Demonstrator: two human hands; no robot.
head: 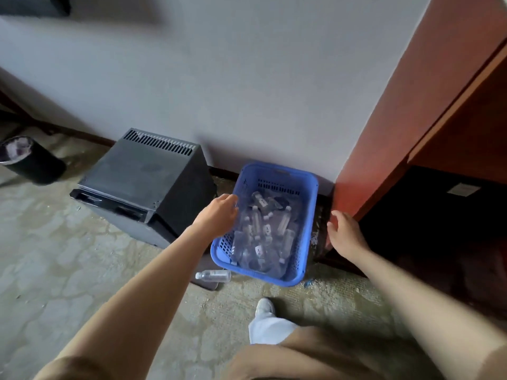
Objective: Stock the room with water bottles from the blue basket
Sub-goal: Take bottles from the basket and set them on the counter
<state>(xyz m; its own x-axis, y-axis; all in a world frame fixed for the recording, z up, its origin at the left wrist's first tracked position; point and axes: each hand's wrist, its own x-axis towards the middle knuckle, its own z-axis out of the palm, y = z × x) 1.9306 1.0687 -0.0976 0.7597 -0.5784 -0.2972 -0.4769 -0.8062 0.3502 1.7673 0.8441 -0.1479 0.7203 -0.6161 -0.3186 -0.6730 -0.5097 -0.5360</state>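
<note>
1. Many clear water bottles [260,231] heaped loose in the blue basket [311,215], crossing one another at all angles; basket on the carpeted floor [82,256], far rim against the wall's foot, between the small black fridge [142,182] and the reddish wooden cabinet [411,105].
2. Left hand [218,218] over the basket's left rim, knuckles up, fingers bent downward toward the heap; fingertips hidden, so cannot tell whether a bottle is touched yet. Nothing plainly pinched.
3. Right hand [344,233] outside the right rim, near the cabinet's lower corner, fingers spread and relaxed, holding nothing.
4. Best to pick a bottle lying on top and free at both ends, probably one near the left wall; wrap around the body rather than the cap, since thin clear plastic likely dents and slips.
5. Lift straight up to avoid dragging neighbours over the rim.
6. Worth bringing the right hand in for a second bottle, or to steady the right rim.
7. One stray bottle [213,276] on the floor just beside the basket's near-left corner, a white shoe [264,307] not far off: mind the step.
8. Dark bin [30,160] well apart, far left.
</note>
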